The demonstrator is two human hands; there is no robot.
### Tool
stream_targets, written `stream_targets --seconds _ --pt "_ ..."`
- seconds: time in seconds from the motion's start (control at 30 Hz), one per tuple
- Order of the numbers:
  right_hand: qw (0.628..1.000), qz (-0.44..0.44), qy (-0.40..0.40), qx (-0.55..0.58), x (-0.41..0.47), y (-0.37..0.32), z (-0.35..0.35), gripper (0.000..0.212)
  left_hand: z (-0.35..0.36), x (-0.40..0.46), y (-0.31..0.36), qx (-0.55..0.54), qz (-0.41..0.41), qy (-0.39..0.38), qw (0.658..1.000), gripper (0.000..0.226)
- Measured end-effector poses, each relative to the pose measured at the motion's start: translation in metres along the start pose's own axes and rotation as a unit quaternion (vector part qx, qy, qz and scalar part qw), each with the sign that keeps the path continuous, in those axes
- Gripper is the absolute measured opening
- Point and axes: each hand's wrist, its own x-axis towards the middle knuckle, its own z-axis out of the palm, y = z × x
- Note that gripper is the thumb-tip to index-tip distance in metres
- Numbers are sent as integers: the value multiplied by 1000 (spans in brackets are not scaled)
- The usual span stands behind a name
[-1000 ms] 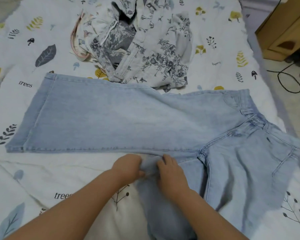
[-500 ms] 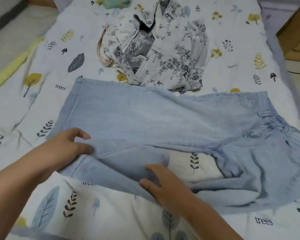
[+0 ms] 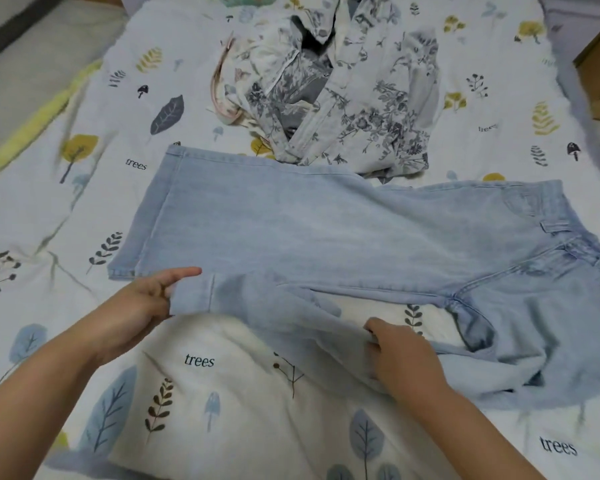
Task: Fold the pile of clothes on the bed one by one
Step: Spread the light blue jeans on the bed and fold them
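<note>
Head view: light-blue jeans (image 3: 326, 230) are spread across the leaf-print bedsheet (image 3: 222, 393), one leg laid flat, the nearer leg gathered loosely. Its hem is pinched by the left hand (image 3: 136, 306), while the fabric midway along is gripped by the right hand (image 3: 399, 358). A floral shirt (image 3: 354, 98) is heaped beyond. Denim is judged soft yet weighty; hems and waistband are considered the surest holds.

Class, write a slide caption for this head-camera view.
Both hands, left hand and right hand, grip one leg of light jeans on a bed.
</note>
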Motion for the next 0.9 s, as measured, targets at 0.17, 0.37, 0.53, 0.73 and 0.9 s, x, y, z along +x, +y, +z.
stream_targets --seconds 0.17,0.37,0.53,0.73,0.9 --pt "997 -36 -56 48 0 -1 -22 35 -11 4 -1 242 103 15 965 15" --pt "970 -78 -32 226 5 -18 -72 32 -57 -6 25 -30 110 144 983 29" --pt "980 -25 78 183 40 -29 -51 38 -86 14 22 61 48 264 962 33" --pt "995 23 -6 -98 62 -11 14 65 -67 55 -37 194 -77 243 947 23" --pt "987 -33 52 -148 71 9 46 49 -38 61 -72 231 -104 226 941 41"
